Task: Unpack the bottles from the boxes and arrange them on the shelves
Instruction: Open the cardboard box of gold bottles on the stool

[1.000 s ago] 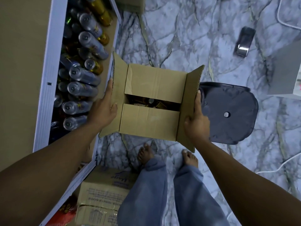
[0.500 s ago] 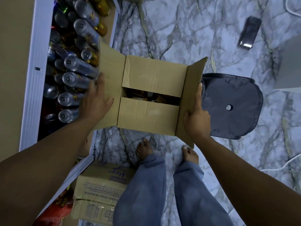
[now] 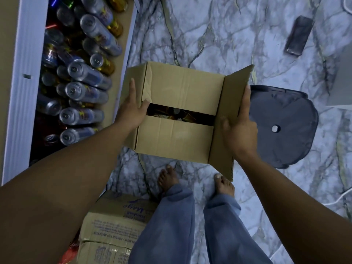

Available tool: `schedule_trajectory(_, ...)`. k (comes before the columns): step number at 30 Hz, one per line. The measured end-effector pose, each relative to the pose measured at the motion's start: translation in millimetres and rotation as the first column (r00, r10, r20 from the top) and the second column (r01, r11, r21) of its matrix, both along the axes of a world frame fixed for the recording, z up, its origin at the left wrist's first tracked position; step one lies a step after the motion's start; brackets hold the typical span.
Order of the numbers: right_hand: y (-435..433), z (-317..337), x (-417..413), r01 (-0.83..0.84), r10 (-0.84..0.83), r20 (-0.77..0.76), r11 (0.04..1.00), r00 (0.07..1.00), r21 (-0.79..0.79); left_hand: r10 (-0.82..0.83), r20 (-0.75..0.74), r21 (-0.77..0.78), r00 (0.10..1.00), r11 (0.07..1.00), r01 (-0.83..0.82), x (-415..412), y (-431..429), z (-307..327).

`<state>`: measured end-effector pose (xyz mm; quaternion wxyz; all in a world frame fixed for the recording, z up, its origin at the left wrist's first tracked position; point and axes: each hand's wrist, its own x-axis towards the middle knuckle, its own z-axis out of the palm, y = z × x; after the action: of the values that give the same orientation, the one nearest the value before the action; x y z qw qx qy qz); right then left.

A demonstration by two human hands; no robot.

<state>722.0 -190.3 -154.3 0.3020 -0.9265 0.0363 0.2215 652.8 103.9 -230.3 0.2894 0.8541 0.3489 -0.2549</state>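
Observation:
I hold a brown cardboard box (image 3: 177, 138) in the air above my feet. My left hand (image 3: 132, 109) grips its left side, thumb hooked at the gap between the two inner flaps. My right hand (image 3: 240, 130) clasps the raised right outer flap. Through the dark slot between the flaps I see bottle tops (image 3: 176, 112) with gold labels. To the left, the white-edged shelf (image 3: 24, 77) holds several silver and gold cans (image 3: 82, 92) lying in rows.
A dark plastic stool (image 3: 285, 126) stands right of the box on the marble floor. A phone-like dark object (image 3: 299, 35) lies at the far right. Closed printed cartons (image 3: 114, 221) are stacked by my left leg. A white cable (image 3: 341, 195) runs along the right edge.
The box has shifted right, away from the shelf. My left hand moved from the outer left flap onto the box's left side, and that flap now lies folded back.

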Motion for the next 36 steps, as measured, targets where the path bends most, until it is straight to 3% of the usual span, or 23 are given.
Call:
schedule_trajectory(10,-27,-8,6,0.040,-0.038,-0.019,0.991,0.999,0.124,-0.188,0.107,0.016,0.976,0.982,0.187,-8,24,-44)
schedule_trajectory(24,-1,-9,-1,0.041,-0.044,0.029,0.993,0.999,0.112,-0.179,0.198,0.047,0.964,0.984,0.173,-23,55,-58)
schedule_trajectory(31,32,-13,-4,-0.021,0.014,0.042,0.983,0.999,0.181,-0.147,0.216,0.097,0.965,0.987,0.129,-30,87,-49)
schedule_trajectory(36,60,-20,-15,-0.033,0.032,0.006,0.982,0.999,0.188,-0.114,0.239,0.005,0.964,0.993,0.116,-43,128,-56)
